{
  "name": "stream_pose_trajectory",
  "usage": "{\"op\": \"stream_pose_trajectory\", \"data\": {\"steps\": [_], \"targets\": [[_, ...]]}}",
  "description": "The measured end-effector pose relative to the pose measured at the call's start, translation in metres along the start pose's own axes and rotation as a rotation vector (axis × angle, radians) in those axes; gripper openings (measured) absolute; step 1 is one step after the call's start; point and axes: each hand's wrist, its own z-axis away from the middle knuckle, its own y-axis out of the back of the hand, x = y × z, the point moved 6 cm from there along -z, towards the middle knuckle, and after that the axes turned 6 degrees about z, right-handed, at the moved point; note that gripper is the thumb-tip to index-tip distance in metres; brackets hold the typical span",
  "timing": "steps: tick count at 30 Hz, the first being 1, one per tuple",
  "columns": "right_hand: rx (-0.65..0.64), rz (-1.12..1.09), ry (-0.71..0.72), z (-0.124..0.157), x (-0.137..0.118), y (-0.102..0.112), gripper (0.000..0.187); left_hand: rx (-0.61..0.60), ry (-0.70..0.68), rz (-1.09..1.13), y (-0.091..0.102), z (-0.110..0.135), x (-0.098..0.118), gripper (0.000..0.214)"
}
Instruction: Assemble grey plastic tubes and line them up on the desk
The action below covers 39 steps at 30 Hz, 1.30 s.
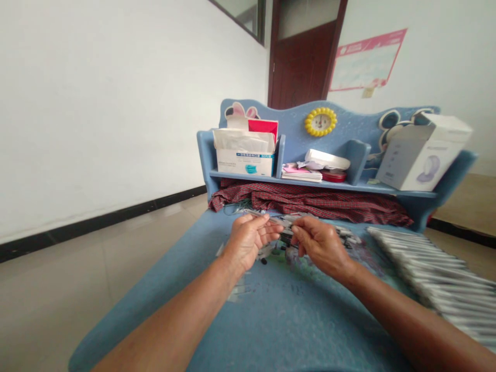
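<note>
My left hand (250,238) and my right hand (318,242) meet over the middle of a blue desk (271,315). Both are closed in a pinch on a thin grey pen-like stick (281,223) held between them. Under the hands lies a loose heap of small grey and black pen parts (310,243). Motion blur hides the finer detail of what the fingers grip.
A long row of grey pens (434,268) lies along the desk's right side. A red checked cloth (310,201) is bunched under the blue shelf (318,183), which carries a mask box (245,155), papers and a white carton (422,152). White wall left, brown door behind.
</note>
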Motion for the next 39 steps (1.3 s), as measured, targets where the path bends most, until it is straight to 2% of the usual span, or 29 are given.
{"op": "stream_pose_trajectory", "data": {"steps": [3,8,14,19,25,28,31,35,39], "targets": [[-0.018,-0.08,-0.049,0.0,0.005,-0.002,0.019,0.015,-0.007,0.009,0.0,0.0,0.0,0.01],[0.051,0.147,0.081,-0.001,-0.001,0.005,0.014,0.021,-0.032,-0.025,0.0,0.0,0.002,0.009],[0.148,0.399,0.22,0.002,-0.008,0.01,0.018,0.02,-0.03,-0.04,-0.001,0.001,0.003,0.011],[0.164,0.451,0.24,0.003,-0.008,0.009,0.019,0.034,-0.02,-0.028,-0.002,0.003,0.003,0.012],[0.099,0.253,0.098,0.002,-0.005,0.009,0.016,0.025,-0.022,-0.027,-0.005,0.004,0.004,0.013],[0.043,0.145,0.046,0.002,-0.004,0.007,0.023,0.013,-0.04,-0.051,-0.005,0.004,0.005,0.011],[-0.086,-0.121,-0.093,0.001,0.004,-0.002,0.035,-0.014,-0.068,-0.077,-0.006,0.004,0.007,0.008],[-0.245,-0.455,-0.279,0.003,0.012,-0.014,0.04,-0.044,-0.076,-0.112,-0.007,0.004,0.007,0.007],[-0.191,-0.428,-0.221,0.001,0.012,-0.01,0.036,-0.026,-0.092,-0.108,-0.007,0.003,0.01,0.007]]}}
